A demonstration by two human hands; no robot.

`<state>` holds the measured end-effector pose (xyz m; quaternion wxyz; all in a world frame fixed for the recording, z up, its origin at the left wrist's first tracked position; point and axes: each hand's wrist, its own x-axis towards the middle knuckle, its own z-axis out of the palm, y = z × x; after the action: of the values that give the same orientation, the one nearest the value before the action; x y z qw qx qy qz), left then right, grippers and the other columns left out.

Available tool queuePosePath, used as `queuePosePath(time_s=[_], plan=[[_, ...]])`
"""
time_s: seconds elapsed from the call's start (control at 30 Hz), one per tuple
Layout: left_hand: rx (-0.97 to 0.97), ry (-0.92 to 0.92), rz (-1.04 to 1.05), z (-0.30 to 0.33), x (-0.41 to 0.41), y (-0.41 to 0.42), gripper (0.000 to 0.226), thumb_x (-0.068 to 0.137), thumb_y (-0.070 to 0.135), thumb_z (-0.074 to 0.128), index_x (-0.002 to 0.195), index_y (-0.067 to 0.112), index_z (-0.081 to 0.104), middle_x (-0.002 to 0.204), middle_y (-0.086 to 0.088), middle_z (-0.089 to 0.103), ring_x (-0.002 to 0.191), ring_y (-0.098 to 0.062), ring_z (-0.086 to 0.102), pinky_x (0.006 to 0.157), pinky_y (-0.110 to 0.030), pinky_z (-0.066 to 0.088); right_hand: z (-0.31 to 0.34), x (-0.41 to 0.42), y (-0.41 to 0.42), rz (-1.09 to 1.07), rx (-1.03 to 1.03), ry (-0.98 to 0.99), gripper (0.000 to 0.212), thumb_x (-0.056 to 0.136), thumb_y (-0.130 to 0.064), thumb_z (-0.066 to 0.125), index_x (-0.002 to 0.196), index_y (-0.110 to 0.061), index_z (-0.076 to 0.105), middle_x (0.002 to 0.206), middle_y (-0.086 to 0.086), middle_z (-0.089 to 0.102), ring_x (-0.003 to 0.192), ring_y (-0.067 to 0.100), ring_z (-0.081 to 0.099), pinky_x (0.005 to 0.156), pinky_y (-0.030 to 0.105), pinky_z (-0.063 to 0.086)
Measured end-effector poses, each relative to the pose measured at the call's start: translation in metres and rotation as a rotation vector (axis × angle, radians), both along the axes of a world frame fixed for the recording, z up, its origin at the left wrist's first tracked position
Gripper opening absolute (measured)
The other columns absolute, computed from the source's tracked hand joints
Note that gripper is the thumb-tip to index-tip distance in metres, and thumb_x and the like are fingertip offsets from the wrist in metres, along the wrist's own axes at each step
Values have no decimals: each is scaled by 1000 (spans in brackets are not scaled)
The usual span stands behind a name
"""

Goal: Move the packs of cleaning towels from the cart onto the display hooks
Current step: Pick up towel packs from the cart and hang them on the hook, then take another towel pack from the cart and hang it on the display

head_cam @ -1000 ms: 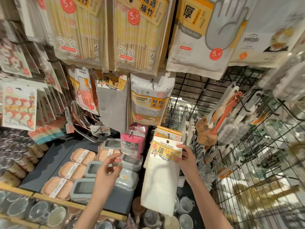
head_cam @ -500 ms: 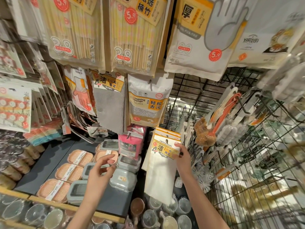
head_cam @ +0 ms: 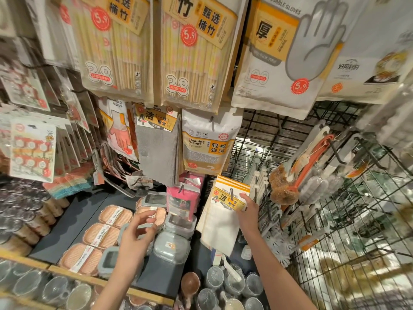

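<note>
Head view, right hand (head_cam: pixel 249 211) pinching "Cleaning Towels" pack (head_cam: pixel 225 211), left hand (head_cam: pixel 136 238) loosely spread, empty.

Head view faces display racks closely; edges seemingly blurred.

Two packs of bamboo chopsticks (head_cam: pixel 116 45) are hung along the top row, beside a pack of disposable gloves (head_cam: pixel 288 57). Below them a cleaning sponge pack (head_cam: pixel 206 144) is hung. On the dark shelf (head_cam: pixel 73 222), orange lidded boxes (head_cam: pixel 101 236) are laid in rows next to grey containers (head_cam: pixel 172 247). Scrubbing brushes (head_cam: pixel 288 186) are hooked on the wire grid (head_cam: pixel 357 231) at the right.
</note>
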<state>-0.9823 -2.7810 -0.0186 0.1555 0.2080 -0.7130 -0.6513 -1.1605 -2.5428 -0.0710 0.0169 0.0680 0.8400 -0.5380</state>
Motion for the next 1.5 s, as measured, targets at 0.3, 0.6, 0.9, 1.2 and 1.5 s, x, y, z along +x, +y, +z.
queuePosePath(time_s=[0.3, 0.6, 0.9, 1.2, 1.5], plan=[[-71, 3, 6, 9, 11, 0, 26, 91, 3, 58, 103, 26, 62, 104, 3, 65, 95, -12, 61, 73, -15, 44, 4, 0, 5, 91, 150, -58, 56, 82, 11, 57, 132, -10, 51, 140, 15, 36, 129, 25, 37, 100, 23, 38], [-132, -3, 58, 5, 44, 15, 30, 89, 6, 62, 105, 31, 61, 114, 7, 62, 107, -12, 56, 74, -13, 42, 26, 32, 13, 227, 177, -8, 52, 89, -6, 59, 139, -12, 42, 152, 14, 19, 141, 22, 18, 103, 16, 18], [-345, -101, 204, 16, 116, 25, 48, 85, 16, 68, 127, 32, 50, 134, 9, 50, 128, -13, 40, 110, -41, 32, 60, 107, -51, 645, 288, 197, 57, 92, -27, 58, 143, -19, 33, 153, 1, 20, 142, 14, 18, 105, 18, 16], [-600, -342, 526, 21, 246, -4, 64, 84, 28, 66, 141, 25, 36, 148, 3, 36, 137, -17, 27, 113, -36, 22, 53, 218, -151, 1135, 434, 295, 76, 92, -50, 50, 151, -24, 9, 159, -4, -2, 146, 14, -6, 117, 35, 2], [-615, -489, 892, 37, 392, -76, 70, 83, 42, 65, 143, 23, 35, 146, 6, 37, 137, -15, 29, 110, -32, 23, 74, 350, -288, 1445, 494, 572, 83, 88, -62, 46, 151, -29, 3, 159, -9, -4, 146, 11, -9, 117, 44, 0]])
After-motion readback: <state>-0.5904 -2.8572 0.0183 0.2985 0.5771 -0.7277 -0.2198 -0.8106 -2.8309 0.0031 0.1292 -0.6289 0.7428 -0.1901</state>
